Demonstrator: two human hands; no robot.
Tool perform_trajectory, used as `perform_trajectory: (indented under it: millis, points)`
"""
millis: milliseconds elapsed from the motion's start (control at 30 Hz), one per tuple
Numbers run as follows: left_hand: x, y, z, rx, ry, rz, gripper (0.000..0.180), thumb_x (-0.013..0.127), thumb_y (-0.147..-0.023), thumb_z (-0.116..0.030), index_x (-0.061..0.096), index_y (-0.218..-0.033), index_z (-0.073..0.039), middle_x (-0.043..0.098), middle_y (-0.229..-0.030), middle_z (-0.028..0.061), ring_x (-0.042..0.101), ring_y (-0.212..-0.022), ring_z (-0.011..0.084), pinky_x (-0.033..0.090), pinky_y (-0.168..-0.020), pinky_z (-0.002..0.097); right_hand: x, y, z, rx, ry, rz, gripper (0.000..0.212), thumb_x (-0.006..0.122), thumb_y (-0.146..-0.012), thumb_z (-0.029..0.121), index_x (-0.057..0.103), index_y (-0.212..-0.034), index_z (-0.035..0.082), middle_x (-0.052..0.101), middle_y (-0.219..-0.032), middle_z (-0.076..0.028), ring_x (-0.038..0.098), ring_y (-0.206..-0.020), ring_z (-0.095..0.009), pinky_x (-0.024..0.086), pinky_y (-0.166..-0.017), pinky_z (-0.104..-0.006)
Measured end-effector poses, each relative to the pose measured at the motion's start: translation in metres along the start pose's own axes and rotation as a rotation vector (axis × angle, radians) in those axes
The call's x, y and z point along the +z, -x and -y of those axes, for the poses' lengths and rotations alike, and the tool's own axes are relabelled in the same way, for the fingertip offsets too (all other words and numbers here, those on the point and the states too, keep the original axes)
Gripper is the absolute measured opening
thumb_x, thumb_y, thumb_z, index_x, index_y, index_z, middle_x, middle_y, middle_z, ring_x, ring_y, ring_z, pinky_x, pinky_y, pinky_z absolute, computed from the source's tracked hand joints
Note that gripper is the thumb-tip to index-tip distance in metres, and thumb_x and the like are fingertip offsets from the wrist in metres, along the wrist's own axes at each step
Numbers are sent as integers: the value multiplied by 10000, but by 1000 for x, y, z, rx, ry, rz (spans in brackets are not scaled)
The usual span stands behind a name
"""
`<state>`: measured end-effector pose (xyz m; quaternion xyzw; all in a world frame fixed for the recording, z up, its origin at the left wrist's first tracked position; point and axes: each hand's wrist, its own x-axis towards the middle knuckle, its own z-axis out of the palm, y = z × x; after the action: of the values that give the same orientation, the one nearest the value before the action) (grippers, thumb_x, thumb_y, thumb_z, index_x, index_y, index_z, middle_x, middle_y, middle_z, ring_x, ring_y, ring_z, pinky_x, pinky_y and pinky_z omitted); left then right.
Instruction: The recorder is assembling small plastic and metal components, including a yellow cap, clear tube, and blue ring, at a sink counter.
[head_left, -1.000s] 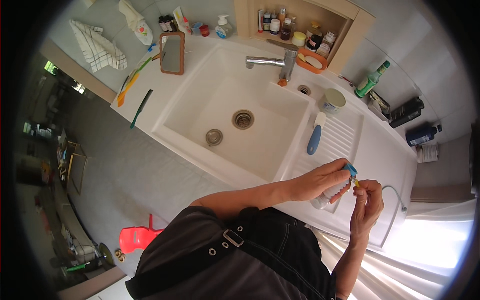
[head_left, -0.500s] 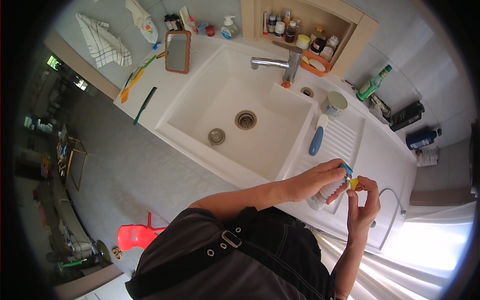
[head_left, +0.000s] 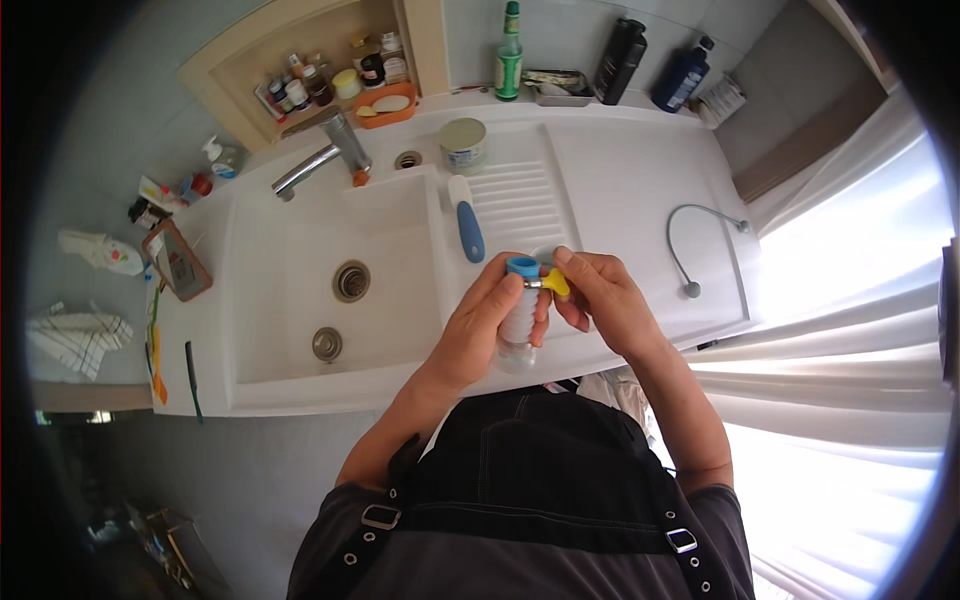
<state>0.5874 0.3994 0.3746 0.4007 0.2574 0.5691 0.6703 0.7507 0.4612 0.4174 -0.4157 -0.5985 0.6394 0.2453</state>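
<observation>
My left hand (head_left: 478, 322) is wrapped round a whitish corrugated hose (head_left: 518, 325) with a blue collar (head_left: 522, 266) at its upper end and a clear lower part. A metal clamp band circles the hose just below the collar, with a yellow wing-shaped key (head_left: 556, 283) sticking out to the right. Beside that key is my right hand (head_left: 612, 302), thumb and fingers spread apart around the key's outer end; they do not look pressed on it. Both hands are over the front edge of the white counter.
The white sink (head_left: 300, 250) with its chrome faucet (head_left: 325, 160) lies to the left. A blue-handled brush (head_left: 468, 225) and a tin (head_left: 463, 145) stand by the ribbed drainboard (head_left: 515, 205). A grey bent cord (head_left: 676, 240) lies right; bottles (head_left: 509, 70) line the back wall.
My view has turned toward the right side of the counter, so the sink now sits further left. My right fingers, earlier pinched on the yellow key, are now spread around it.
</observation>
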Motion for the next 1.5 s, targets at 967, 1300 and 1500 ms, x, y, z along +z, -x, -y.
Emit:
perform_trajectory:
  millis: [967, 1300, 1500]
  points:
    - [22, -14, 10, -27, 79, 82, 393, 333, -1031, -358, 478, -1151, -13, 538, -846, 90, 552, -684, 167, 462, -651, 298, -28, 21, -18, -979, 766, -354, 266, 728, -770, 206, 604, -960, 68, 608, -776, -40, 604, -694, -220, 481, -586, -306]
    - [22, -15, 9, 6, 29, 138, 353, 346, -1034, -330, 461, -1159, -20, 543, -875, 86, 526, -719, 144, 453, -672, 275, -15, 31, -6, -527, 397, -255, 209, 562, -951, 215, 605, -860, 32, 566, -623, -37, 531, -529, -176, 437, -497, -288]
    - [15, -12, 7, 82, -253, 97, 347, 352, -1034, -326, 460, -1159, -21, 541, -877, 83, 525, -721, 133, 448, -674, 273, -19, 26, -3, -37, -16, -22, 484, 391, -1012, 425, 594, -892, 2, 570, -636, -33, 498, -552, -98, 433, -538, -239]
